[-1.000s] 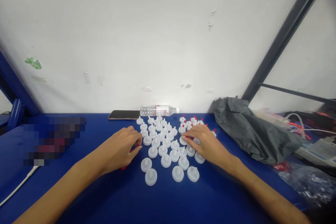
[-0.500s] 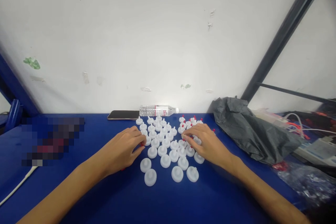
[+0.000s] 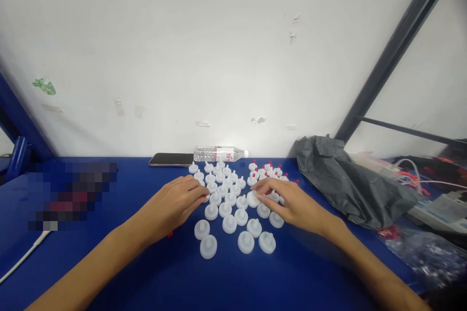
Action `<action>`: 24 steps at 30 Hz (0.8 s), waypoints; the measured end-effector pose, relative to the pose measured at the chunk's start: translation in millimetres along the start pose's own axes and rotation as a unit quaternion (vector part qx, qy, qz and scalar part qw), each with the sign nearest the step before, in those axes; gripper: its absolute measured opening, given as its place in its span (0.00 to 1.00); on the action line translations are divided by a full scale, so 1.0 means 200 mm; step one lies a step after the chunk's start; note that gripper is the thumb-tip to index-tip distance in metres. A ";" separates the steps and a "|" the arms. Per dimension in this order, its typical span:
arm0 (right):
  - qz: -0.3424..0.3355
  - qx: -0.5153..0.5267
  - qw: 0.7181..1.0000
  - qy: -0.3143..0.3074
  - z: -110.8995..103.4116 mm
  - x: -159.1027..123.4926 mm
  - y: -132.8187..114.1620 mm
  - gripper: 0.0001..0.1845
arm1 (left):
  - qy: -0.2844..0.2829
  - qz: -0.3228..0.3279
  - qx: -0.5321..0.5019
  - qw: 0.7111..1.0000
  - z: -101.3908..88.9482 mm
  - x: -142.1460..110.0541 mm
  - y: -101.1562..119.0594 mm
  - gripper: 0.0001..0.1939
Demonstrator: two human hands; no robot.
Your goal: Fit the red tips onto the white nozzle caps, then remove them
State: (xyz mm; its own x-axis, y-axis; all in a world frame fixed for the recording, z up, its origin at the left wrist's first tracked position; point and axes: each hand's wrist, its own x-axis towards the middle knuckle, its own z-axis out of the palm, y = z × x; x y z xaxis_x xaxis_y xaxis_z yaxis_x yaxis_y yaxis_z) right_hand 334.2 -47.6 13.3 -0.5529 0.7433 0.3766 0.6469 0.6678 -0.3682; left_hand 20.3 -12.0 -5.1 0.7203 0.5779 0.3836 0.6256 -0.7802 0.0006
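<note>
Many white round caps with pointed nozzles (image 3: 229, 224) stand on the blue tabletop (image 3: 233, 282). At the left side of the group, my left hand (image 3: 180, 199) is closed in a pinch, with a bit of a small red tip cap (image 3: 205, 196) showing at its fingertips. My right hand (image 3: 292, 204) reaches in from the right, thumb and fingers closed on a white nozzle cap (image 3: 252, 199), which looks tilted. Behind that hand stand white caps with red tips (image 3: 270, 165). Another small red piece (image 3: 170, 234) lies partly hidden below my left wrist.
A phone (image 3: 171, 159) and a clear plastic bottle (image 3: 221, 154) lie along the white wall. To the right are a dark grey plastic bag (image 3: 350, 184), a power strip (image 3: 443, 206) and a clear bag (image 3: 430, 252). A white cable (image 3: 25, 262) runs at left.
My left hand has moved slightly right, towards the white caps. At my right fingertips, a red tip showed earlier; now the white body of a cap shows there.
</note>
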 end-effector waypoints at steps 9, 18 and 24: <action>-0.031 -0.015 0.999 0.006 0.07 0.00 -0.06 0.05 | 0.081 0.054 -0.011 0.995 0.00 0.01 0.11 0.10; -0.136 0.001 0.990 0.039 0.17 0.00 -0.13 0.17 | 0.138 0.123 -0.054 0.981 0.02 0.03 0.27 0.09; -0.156 0.001 0.985 0.068 0.19 0.00 -0.14 0.16 | 0.133 0.134 -0.064 0.980 0.02 0.02 0.32 0.11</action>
State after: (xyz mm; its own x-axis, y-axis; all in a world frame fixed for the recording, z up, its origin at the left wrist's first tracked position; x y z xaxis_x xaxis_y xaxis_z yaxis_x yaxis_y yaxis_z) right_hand 295.8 -64.2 -8.9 -0.6499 0.4888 0.5820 0.4552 0.8635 -0.2170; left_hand 64.7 -58.4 -6.8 0.7393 0.2775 0.6135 0.3685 -0.9293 -0.0238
